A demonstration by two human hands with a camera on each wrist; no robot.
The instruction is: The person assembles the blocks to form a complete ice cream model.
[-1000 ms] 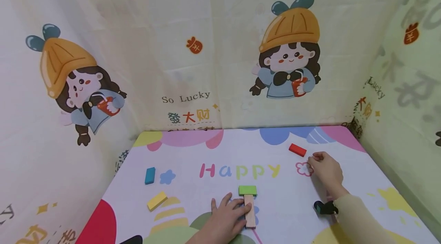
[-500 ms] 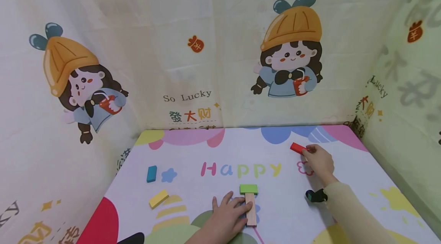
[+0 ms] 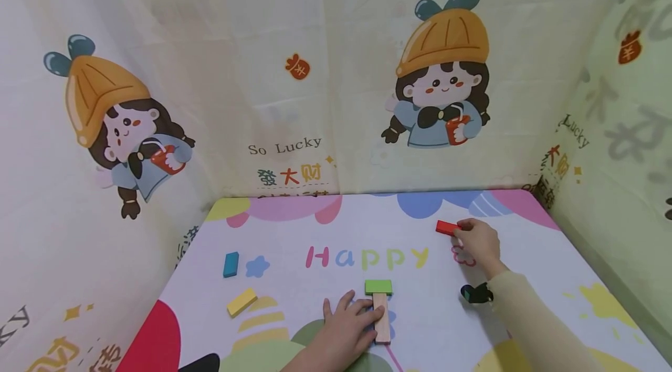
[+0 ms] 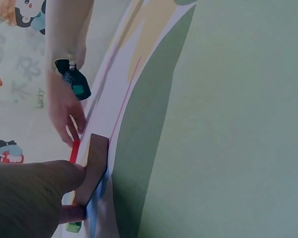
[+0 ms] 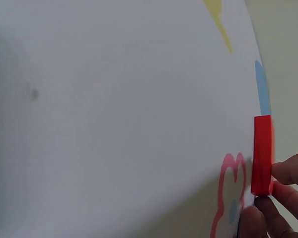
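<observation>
My right hand pinches one end of a red block at the back right of the table, beside the printed pink flower. In the right wrist view, its fingertips lie at the lower end of the red block. My left hand rests on the near middle with fingers spread. Its index finger lies on a long plain wooden block, and its thumb is at that block's left edge. A green block lies crosswise at the far end of the wooden block, forming a T shape.
A blue block and a yellow block lie at the left of the table. Printed cloth walls stand behind and beside the table. A small black device is strapped to the right wrist.
My right hand has reached left to the red block, taken hold of its near end and shifted it slightly left. The left hand and the other blocks stay in place.
</observation>
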